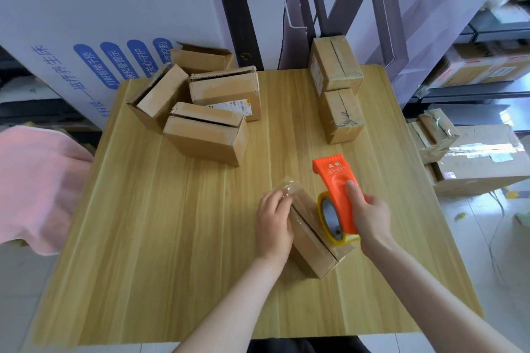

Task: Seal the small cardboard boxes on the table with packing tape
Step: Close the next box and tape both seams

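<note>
A: Where is the one being sealed?

B: The box (311, 243) lies on the bench (172, 238), near the front edge and right of centre, set at an angle.

A: And the hands?

B: The left hand (274, 226) holds it from the left, with fingers bent over the top at the far end. That hand hides the box's left side. The right hand (371, 216) grips the orange dispenser (335, 180), thumb on its flat face. Its fingers wrap behind, out of sight.

A: Is the tape down?

B: Hard to say. The roll (329, 218) sits just over the top seam, half covered by the dispenser. There's a glossy sheen on the top and a crumpled clear bit by the left fingertips. That part is blurred, so I cannot tell whether it is stuck.

A: The others?

B: Four open boxes (206, 137) huddle at the back left, the rearmost mostly hidden behind the rest. Two taped boxes (334, 69) stand at the back right, one just in front of the other. A pink cloth (37, 186) is cut off at the left edge. Cartons (481, 163) sit on the floor to the right, partly out of view.
</note>
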Motion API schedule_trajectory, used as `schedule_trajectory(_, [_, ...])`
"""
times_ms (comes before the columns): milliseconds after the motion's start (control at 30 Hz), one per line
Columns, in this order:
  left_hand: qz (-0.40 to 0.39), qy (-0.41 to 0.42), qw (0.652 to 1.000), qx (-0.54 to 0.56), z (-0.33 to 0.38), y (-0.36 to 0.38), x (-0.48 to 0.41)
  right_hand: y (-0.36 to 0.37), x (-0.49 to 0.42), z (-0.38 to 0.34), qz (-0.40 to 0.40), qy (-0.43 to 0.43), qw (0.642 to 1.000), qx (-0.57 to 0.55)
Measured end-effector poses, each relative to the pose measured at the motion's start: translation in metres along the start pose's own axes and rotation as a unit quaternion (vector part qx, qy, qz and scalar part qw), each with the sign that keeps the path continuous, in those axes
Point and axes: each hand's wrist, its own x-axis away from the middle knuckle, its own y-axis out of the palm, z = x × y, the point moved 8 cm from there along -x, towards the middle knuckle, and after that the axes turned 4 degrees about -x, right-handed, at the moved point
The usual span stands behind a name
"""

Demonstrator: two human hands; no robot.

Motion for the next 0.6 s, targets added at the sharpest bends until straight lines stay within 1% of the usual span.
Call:
schedule_trajectory(33, [-0.031, 0.030, 0.999, -0.007, 0.005, 0.005, -0.005, 0.001, 0.001, 0.000, 0.001, -0.003, 1.000, 0.002])
schedule_trajectory(67, [-0.068, 0.031, 0.997, -0.017, 0.007, 0.011, -0.009, 0.001, 0.001, 0.000, 0.003, -0.005, 1.000, 0.002])
schedule_trajectory(133, [-0.146, -0.016, 0.989, -0.033, 0.003, 0.025, -0.013, 0.001, 0.001, 0.001, 0.007, -0.002, 1.000, 0.005])
schedule_trajectory(167, [-0.171, -0.034, 0.984, -0.038, 0.001, 0.029, -0.012, 0.001, 0.002, 0.002, 0.006, 0.001, 1.000, 0.007])
schedule_trajectory(267, [-0.208, -0.069, 0.973, -0.068, -0.006, 0.032, -0.015, 0.000, 0.000, 0.006, 0.005, 0.005, 1.000, -0.001])
schedule_trajectory(333, [-0.238, -0.107, 0.962, -0.082, -0.010, 0.032, -0.021, 0.000, 0.000, 0.005, 0.004, 0.006, 1.000, 0.001])
schedule_trajectory(433, [-0.306, -0.139, 0.937, -0.095, -0.012, 0.036, -0.031, 0.001, 0.001, 0.004, 0.000, 0.006, 1.000, -0.001])
schedule_trajectory(600, [-0.441, -0.111, 0.877, -0.156, -0.009, 0.047, -0.051, 0.001, 0.002, 0.005, 0.002, 0.007, 1.000, -0.001])
